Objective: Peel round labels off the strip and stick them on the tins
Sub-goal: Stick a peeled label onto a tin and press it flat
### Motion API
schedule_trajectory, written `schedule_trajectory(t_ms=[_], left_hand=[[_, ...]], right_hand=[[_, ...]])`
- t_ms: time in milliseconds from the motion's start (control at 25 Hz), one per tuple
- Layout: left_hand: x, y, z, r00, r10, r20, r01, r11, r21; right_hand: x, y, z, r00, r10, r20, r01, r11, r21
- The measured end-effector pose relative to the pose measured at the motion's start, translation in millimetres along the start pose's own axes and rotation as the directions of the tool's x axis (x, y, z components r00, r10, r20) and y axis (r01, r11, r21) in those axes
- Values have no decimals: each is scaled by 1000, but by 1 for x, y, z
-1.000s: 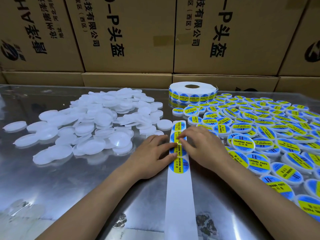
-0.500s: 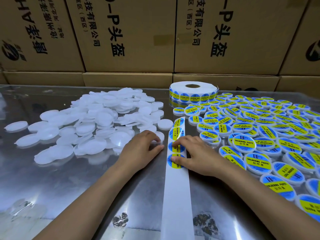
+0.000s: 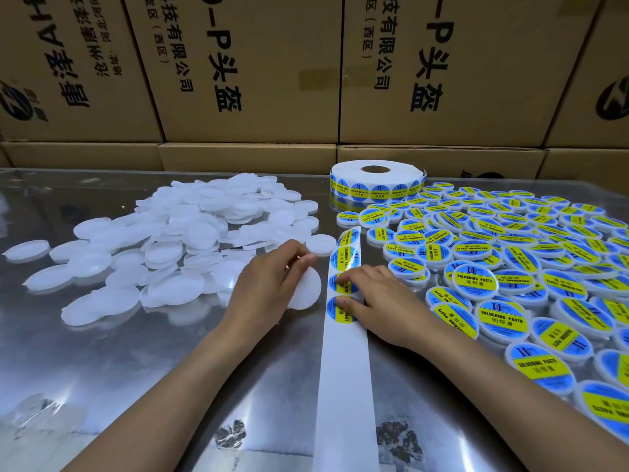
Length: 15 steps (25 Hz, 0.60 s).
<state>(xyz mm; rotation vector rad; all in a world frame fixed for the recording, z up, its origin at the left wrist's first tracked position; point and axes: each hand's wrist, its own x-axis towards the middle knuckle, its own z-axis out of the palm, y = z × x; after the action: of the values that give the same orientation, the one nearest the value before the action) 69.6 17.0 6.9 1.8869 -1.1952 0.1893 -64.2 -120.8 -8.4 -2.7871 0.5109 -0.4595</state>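
Observation:
A white backing strip (image 3: 345,376) runs down the middle of the metal table, with three blue-and-yellow round labels (image 3: 343,258) at its far end. My right hand (image 3: 381,303) rests on the strip, its fingertips on the two nearest labels. My left hand (image 3: 272,287) holds a plain white tin (image 3: 306,292) just left of the strip. A heap of unlabelled white tins (image 3: 177,233) lies to the left, and labelled tins (image 3: 510,267) spread over the right side.
A label roll (image 3: 376,182) stands at the back centre. Stacked cardboard boxes (image 3: 238,69) wall off the far edge of the table. Reflective bare metal (image 3: 136,369) lies in front of my arms.
My left hand moved left off the strip to the white heap and now holds a plain tin beside the strip. The strip slid toward me under my right hand.

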Motion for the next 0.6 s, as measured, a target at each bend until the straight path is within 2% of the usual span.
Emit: schedule_trajectory(t_ms=[160,280,400,480,600], left_hand=[[0,-6,7,993,-50,111,41,996,78],[-1,-5,9,979,36,201,-46,998,47],[-5,0,12,921,135,364,-157,987,32],[-6,-2,15,904,106,415,-141,988,56],[-6,-5,14,911,50,408,-86,994,69]], right_hand=[[0,-1,2,1000,14,-20,-14,1000,0],[-1,-4,5,999,-5,-50,3,999,-37],[0,-4,5,998,-14,-53,12,999,-37],[-1,-4,4,998,-10,-69,11,1000,7],[-1,-7,3,994,3,-106,9,994,108]])
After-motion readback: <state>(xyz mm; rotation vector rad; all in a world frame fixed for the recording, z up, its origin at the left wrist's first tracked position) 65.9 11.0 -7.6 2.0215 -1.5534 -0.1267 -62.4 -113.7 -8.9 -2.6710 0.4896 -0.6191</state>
